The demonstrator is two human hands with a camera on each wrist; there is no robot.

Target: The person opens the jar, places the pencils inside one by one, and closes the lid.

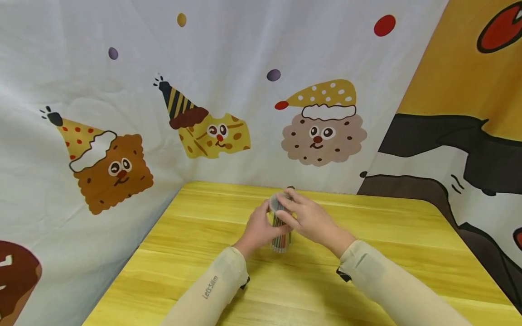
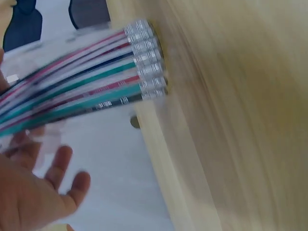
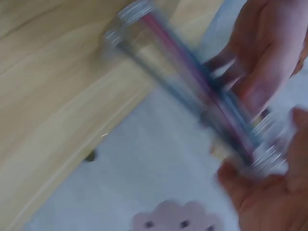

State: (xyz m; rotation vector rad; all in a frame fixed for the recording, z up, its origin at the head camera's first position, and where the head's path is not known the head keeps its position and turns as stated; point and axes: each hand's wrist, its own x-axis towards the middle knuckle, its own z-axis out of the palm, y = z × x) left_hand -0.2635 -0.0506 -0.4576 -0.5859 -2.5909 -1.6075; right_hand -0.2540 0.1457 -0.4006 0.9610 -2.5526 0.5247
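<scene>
A clear tube (image 1: 279, 244) stands nearly upright between both hands, packed with slim pencils (image 2: 96, 86) in red, green, dark blue and black with silvery ribbed lower ends. My left hand (image 1: 258, 228) grips the tube's body, its thumb across the front; in the left wrist view some fingers of that hand (image 2: 29, 192) spread away from the tube. My right hand (image 1: 311, 219) has its fingers bent around the round top (image 1: 276, 204). In the blurred right wrist view, the right hand (image 3: 264, 202) pinches the tube's clear upper end (image 3: 269, 156).
The yellow wood-grain table (image 1: 195, 235) lies under the hands, its back edge close behind the tube. A white cloth (image 1: 253, 45) printed with cartoon biscuits and cheese hangs behind and to the left. Cream sleeves with dark wrist straps (image 1: 344, 274) cover both forearms.
</scene>
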